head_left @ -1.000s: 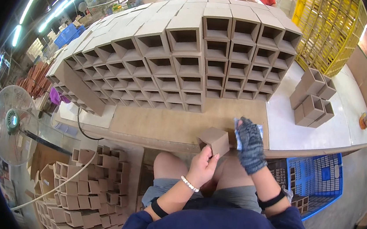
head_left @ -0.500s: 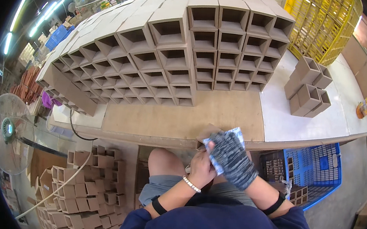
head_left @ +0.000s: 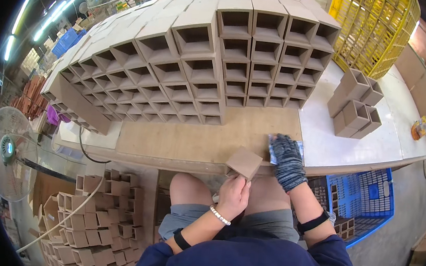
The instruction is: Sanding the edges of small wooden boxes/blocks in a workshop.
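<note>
My bare left hand [head_left: 234,195], wearing a white bead bracelet, pinches the lower corner of a brown square box [head_left: 244,161] by the table's front edge. The box is tilted, with a flat face turned up. To its right, my right hand [head_left: 288,163] in a grey knitted glove is closed over a blue-and-white patterned pad [head_left: 272,153] resting at the front of the table [head_left: 186,143]. Its fingers partly hide the pad, and I cannot tell whether it is cloth or a packet. Beyond both hands rises a stack of similar open-ended brown boxes [head_left: 196,21].
Several boxes [head_left: 351,113] stand at the right, near a bottle of amber liquid [head_left: 421,127] and a yellow crate [head_left: 373,35]. Below the table, a blue crate [head_left: 370,199] lies right of my legs. More boxes [head_left: 94,219] are piled at lower left, by a fan [head_left: 9,146].
My hands have separated. The right has carried the pad forward and right onto the table; the left now holds the box up in plain view at the edge.
</note>
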`<state>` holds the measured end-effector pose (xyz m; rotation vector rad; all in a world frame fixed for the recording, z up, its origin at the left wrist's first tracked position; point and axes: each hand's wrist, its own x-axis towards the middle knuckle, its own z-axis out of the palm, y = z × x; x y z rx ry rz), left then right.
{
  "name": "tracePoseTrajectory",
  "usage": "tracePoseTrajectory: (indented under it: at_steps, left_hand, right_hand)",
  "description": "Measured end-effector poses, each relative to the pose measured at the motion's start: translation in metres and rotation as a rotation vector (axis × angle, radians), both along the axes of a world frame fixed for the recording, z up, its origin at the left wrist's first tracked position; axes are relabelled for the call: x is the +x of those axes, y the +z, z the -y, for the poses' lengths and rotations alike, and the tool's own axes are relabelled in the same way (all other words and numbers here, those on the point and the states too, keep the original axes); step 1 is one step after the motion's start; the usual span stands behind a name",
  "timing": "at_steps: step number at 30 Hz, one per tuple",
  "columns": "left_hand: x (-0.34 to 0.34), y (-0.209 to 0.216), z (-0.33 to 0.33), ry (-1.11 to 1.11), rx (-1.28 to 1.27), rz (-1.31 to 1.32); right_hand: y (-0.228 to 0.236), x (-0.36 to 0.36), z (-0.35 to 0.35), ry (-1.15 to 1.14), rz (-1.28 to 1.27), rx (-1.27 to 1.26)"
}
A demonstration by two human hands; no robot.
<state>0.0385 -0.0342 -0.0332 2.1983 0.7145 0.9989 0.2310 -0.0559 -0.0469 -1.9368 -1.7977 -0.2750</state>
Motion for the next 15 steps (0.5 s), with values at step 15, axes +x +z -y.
tracePoseTrajectory:
  at_steps: [15]
  left_hand:
    - [-0.009,-0.005,-0.012,0.072,-0.423,0.049]
  right_hand:
    - [0.065,-0.058,-0.009,0.288,0.026,-0.066]
